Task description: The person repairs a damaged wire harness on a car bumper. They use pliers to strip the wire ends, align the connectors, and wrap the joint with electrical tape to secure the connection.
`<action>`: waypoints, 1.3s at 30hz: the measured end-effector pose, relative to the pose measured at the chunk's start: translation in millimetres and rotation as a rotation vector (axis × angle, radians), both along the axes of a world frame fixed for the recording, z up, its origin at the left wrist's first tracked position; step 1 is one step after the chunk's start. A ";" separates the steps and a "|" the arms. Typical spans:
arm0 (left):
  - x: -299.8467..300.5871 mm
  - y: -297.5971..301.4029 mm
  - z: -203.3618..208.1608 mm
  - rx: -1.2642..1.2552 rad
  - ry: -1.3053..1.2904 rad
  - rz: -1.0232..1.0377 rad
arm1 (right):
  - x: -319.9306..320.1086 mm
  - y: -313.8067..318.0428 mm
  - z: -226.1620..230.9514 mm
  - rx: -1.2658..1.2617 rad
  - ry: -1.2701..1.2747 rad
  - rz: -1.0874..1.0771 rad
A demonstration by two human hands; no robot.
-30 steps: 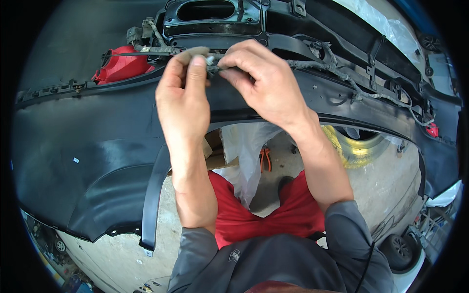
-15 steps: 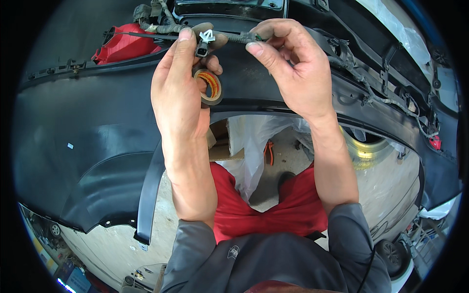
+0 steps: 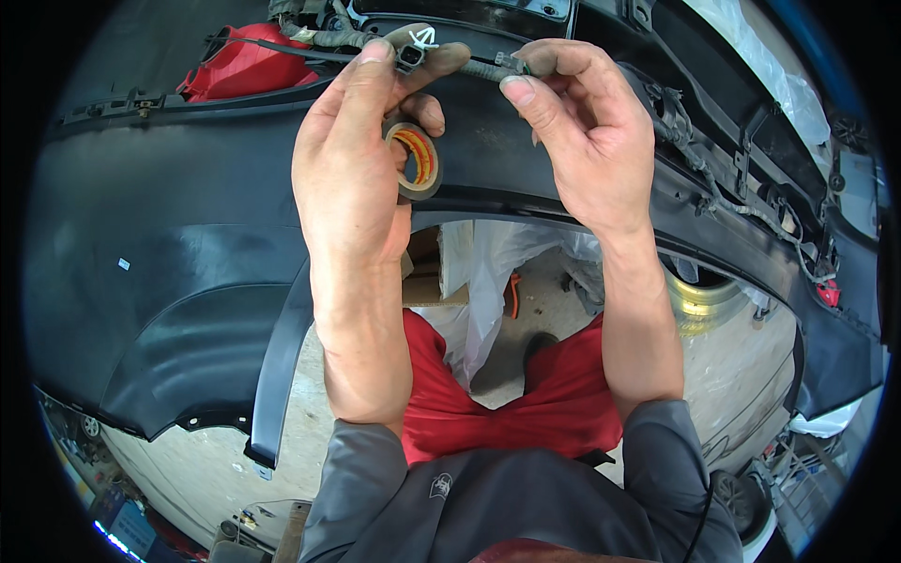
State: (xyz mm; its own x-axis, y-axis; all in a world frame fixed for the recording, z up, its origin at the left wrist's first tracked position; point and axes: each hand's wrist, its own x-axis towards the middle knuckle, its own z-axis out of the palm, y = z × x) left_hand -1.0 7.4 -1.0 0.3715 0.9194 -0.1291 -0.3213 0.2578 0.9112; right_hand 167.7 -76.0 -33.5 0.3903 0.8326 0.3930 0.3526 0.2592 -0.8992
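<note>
My left hand (image 3: 349, 174) is closed, thumb and fingers pinching a black plug connector (image 3: 410, 59) that has a white plastic clip (image 3: 423, 38) on top. A roll of tape (image 3: 433, 169) with a red and yellow core hangs on the lower fingers of that hand. From the connector a taped wiring harness (image 3: 483, 71) runs across to my right hand (image 3: 605, 141), whose thumb and forefinger pinch its end. A small greenish piece shows at those fingertips, too little visible to name. Both hands are above a black car fender (image 3: 216, 206).
Behind my left hand lie a red plastic part (image 3: 246, 73) and more taped wiring (image 3: 328, 38). Another harness (image 3: 741, 208) follows the panel at right. Below the fender's arch are a cardboard box (image 3: 427, 281), plastic sheeting (image 3: 493, 272), orange-handled pliers (image 3: 512, 296) and a yellowish wheel rim (image 3: 699, 300).
Both hands have shifted a little to the right in view. In the left fingers the connector has turned, from hanging downward to a more upward tilt.
</note>
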 end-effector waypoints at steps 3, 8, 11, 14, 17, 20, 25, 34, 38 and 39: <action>0.9 -2.1 1.7 0.008 0.007 0.003 | -1.4 -0.2 0.3 -0.005 0.062 -0.005; 1.8 -1.8 0.8 0.003 -0.023 0.005 | -0.2 0.7 -1.0 0.010 0.105 -0.002; 0.8 -1.8 1.0 0.004 -0.027 0.011 | -0.1 1.1 -0.8 0.025 0.084 0.020; 1.1 -2.3 0.8 0.008 -0.013 0.020 | -1.1 2.1 -1.5 0.031 0.104 0.007; 1.2 -1.3 -1.1 0.002 -0.021 0.022 | -0.5 1.8 -1.5 0.035 0.084 0.002; 5.3 -4.7 -0.3 0.011 -0.019 0.025 | 0.8 1.1 -1.6 0.040 0.083 -0.002; 2.8 -3.2 -0.5 0.008 -0.015 0.022 | -1.5 0.3 0.4 -0.007 0.098 0.014; 2.2 -1.5 -2.6 -0.031 -0.079 -0.012 | -0.4 -1.0 3.3 0.001 0.078 -0.026; 9.2 -6.9 -6.9 0.115 0.002 0.017 | 1.0 -1.8 2.9 0.020 0.120 -0.027; 9.6 -9.5 -7.6 0.197 0.042 0.018 | -0.1 -2.5 6.5 0.002 0.143 -0.042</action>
